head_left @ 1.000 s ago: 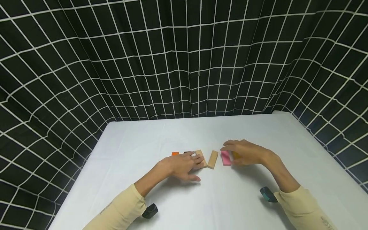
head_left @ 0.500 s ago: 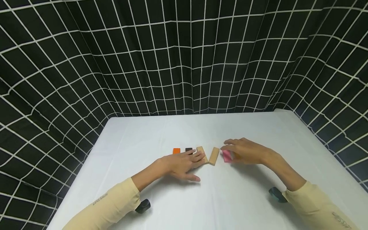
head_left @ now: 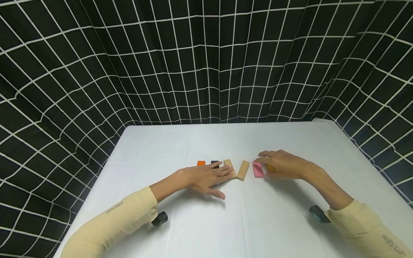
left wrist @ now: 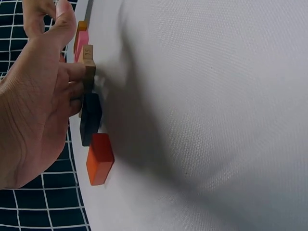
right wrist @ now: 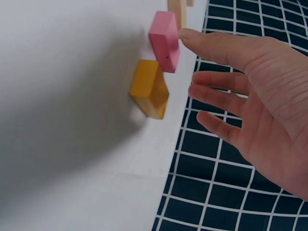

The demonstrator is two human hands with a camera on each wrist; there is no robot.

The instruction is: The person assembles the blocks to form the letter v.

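Note:
Several small rectangular blocks lie in a row on the white table. From the left in the head view come an orange block (head_left: 201, 163), a black block (head_left: 214, 163), two plain wooden blocks (head_left: 243, 170), a pink block (head_left: 257, 170) and a yellow block (head_left: 271, 167). The left hand (head_left: 208, 179), its fingers spread, reaches over the black block and the left wooden one; whether it touches them I cannot tell. Over the pink and yellow blocks is the right hand (head_left: 285, 165), fingers loosely bent, partly hiding the yellow one. In the right wrist view its fingers grip nothing.
The white tabletop (head_left: 238, 222) reaches back to a dark curtain (head_left: 206, 64) with a white grid, which also hangs at both sides. A dark wrist device (head_left: 159, 219) shows below the left cuff, and a similar device (head_left: 319, 214) by the right cuff.
The head view has tilted down, so the blocks and hands sit higher in the picture. Both hands keep nearly the same place relative to the blocks.

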